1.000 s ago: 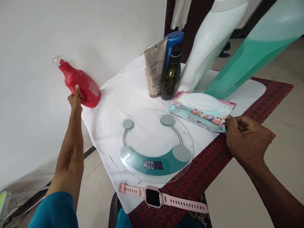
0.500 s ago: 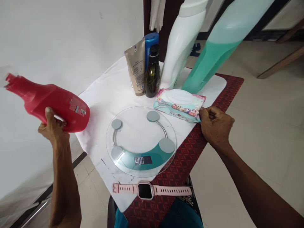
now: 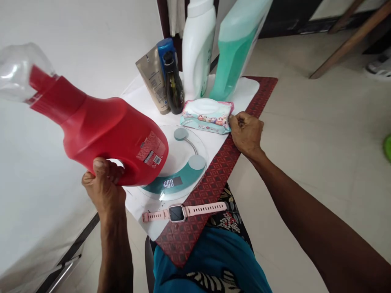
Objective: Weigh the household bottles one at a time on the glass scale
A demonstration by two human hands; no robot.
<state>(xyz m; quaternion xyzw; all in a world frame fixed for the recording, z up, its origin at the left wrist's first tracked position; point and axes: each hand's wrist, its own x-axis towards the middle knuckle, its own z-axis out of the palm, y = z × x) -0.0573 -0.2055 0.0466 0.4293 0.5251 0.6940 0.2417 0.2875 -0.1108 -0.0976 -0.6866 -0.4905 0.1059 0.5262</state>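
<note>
My left hand [image 3: 106, 185] is closed round the handle of a big red detergent bottle [image 3: 119, 126] with a clear cap. The bottle is tilted, its cap end up to the left, and its base hides the left part of a round glass bathroom scale [image 3: 192, 179]. The scale's display reads 0.0. At the table's right edge, my right hand [image 3: 247, 133] is closed, its fingers pinching the corner of a pack of wet wipes [image 3: 206, 118]. A pink-strapped smartwatch [image 3: 177, 213] lies in front of the scale.
Behind the wipes stand a white bottle [image 3: 198, 49] and a bottle of green liquid [image 3: 233, 57]. Left of them are a dark pump bottle [image 3: 174, 87], a beige tube [image 3: 152, 77] and a blue bottle [image 3: 166, 45]. A white wall [image 3: 76, 36] borders the left side.
My left hand has brought the red bottle rightward and closer, so it now overlaps the scale. The view has shifted; my right hand keeps its place at the wipes pack.
</note>
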